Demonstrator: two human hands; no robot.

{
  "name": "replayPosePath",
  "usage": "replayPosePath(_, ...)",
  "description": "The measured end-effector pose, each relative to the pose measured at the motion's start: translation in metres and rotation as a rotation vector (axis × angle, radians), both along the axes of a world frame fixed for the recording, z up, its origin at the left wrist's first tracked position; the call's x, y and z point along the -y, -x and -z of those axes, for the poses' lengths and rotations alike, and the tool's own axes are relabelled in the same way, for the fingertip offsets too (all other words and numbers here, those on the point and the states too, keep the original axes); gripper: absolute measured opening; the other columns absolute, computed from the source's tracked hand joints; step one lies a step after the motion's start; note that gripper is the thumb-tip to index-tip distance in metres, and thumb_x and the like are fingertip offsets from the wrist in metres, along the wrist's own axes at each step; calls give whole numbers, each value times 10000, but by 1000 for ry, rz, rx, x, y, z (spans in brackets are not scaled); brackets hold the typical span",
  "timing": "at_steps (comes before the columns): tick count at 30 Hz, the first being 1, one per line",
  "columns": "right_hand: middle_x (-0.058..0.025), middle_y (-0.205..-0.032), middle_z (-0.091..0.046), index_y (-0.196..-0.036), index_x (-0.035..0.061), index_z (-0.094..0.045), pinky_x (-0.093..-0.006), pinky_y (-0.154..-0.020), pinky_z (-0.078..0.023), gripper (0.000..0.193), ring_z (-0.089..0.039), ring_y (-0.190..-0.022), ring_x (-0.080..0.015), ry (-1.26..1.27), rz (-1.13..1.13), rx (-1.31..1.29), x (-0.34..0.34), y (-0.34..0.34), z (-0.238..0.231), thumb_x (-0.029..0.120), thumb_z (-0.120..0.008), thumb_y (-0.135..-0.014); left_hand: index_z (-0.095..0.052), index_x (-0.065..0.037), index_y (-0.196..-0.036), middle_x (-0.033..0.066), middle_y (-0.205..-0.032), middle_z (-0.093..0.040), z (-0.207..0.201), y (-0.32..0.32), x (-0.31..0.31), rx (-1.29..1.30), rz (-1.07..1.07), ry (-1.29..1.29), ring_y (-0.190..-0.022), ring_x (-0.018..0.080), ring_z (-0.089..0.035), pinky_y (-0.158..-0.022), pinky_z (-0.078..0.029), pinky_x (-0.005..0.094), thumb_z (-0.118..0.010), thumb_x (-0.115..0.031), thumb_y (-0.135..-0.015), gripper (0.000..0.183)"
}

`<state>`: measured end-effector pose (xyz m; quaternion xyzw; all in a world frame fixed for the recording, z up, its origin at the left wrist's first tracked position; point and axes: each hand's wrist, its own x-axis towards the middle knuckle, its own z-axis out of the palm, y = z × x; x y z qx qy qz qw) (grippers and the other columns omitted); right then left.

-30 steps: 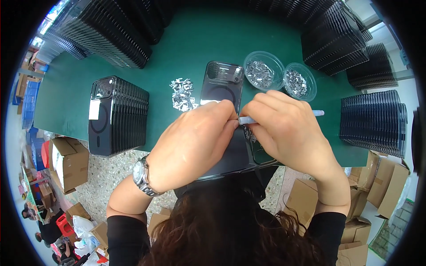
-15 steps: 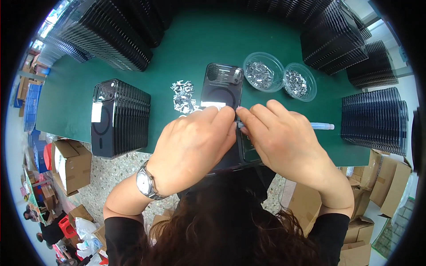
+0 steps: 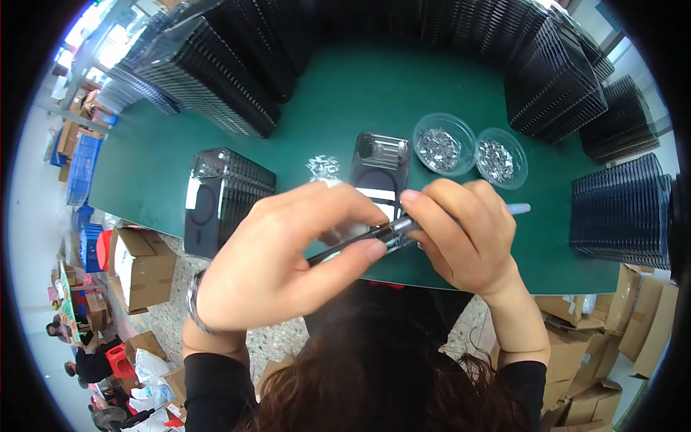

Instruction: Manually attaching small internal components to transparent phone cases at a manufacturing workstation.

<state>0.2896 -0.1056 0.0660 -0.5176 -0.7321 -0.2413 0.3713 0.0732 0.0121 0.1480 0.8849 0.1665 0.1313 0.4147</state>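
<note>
My left hand (image 3: 277,252) is closed on a dark phone case (image 3: 344,248), gripping it between thumb and fingers. The case is tipped nearly edge-on, raised above the table's near edge. My right hand (image 3: 464,234) pinches the case's right end, and its fingertips hide that corner. A pale pen-like stick (image 3: 519,209) also sits in my right hand, poking out past the knuckles. Beyond my hands another dark clear-topped phone case (image 3: 381,162) lies flat on the green table (image 3: 345,86). Small silvery metal pieces (image 3: 324,168) are scattered to its left.
Two round clear tubs (image 3: 445,144) (image 3: 502,158) of small metal pieces stand right of the flat case. A stack of phone cases (image 3: 230,198) stands at left, another stack (image 3: 619,212) at right. Taller stacks (image 3: 209,79) line the back. Cardboard boxes (image 3: 144,270) stand on the floor.
The case in my hands has come up and turned edge-on. My left hand has opened wider around it and turned its thumb upward. The view has shifted, so the table sits lower and further right.
</note>
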Motion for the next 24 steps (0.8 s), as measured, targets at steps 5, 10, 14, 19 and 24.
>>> replayPosePath(5, -63, -1049, -661, -1226, 80, -728, -301, -553, -450, 327, -568, -713, -179, -154, 27, -11, -4, 1, 2, 183, -762, -917, -471, 48, -1450, 110, -1225, -673, -6, 5, -17, -384, -18, 603, -1093, 135, -621, -929, -507, 307, -669, -306, -1028, 586)
replayPosePath(10, -157, -1092, -731, -1246, -16, -705, -400, -722, -558, 360, -693, -874, -314, -110, 48, -302, 7, -13, 12, -33, -746, -888, -412, -9, -1591, 148, -1422, -583, -9, 38, -6, -192, -263, 146, -1303, 226, -539, -1120, -412, 361, -684, -316, -987, 731)
replayPosePath(14, -187, -1070, -721, -1219, -50, -721, -389, -834, -559, 254, -696, -936, -322, 99, 271, -560, 42, -27, 44, -50, -666, -971, -475, -27, -1544, 253, -1357, -599, 17, 80, -26, -279, -746, -545, -1246, 377, -582, -1098, -439, 443, -750, -290, -952, 704)
replayPosePath(19, -185, -1072, -717, -1210, -50, -717, -395, -857, -548, 217, -689, -954, -327, 235, 354, -696, 58, -23, 79, -20, -640, -1009, -480, -65, -1541, 279, -1281, -609, 47, 100, -36, -414, -915, -582, -1121, 449, -645, -973, -533, 476, -759, -409, -938, 748)
replayPosePath(24, -172, -1069, -722, -1179, -35, -722, -398, -847, -540, 184, -690, -958, -322, 286, 411, -699, 71, -21, 100, 25, -646, -1023, -455, -64, -1572, 266, -1322, -592, 38, 108, -21, -500, -922, -481, -1197, 383, -628, -1021, -514, 432, -812, -369, -928, 797)
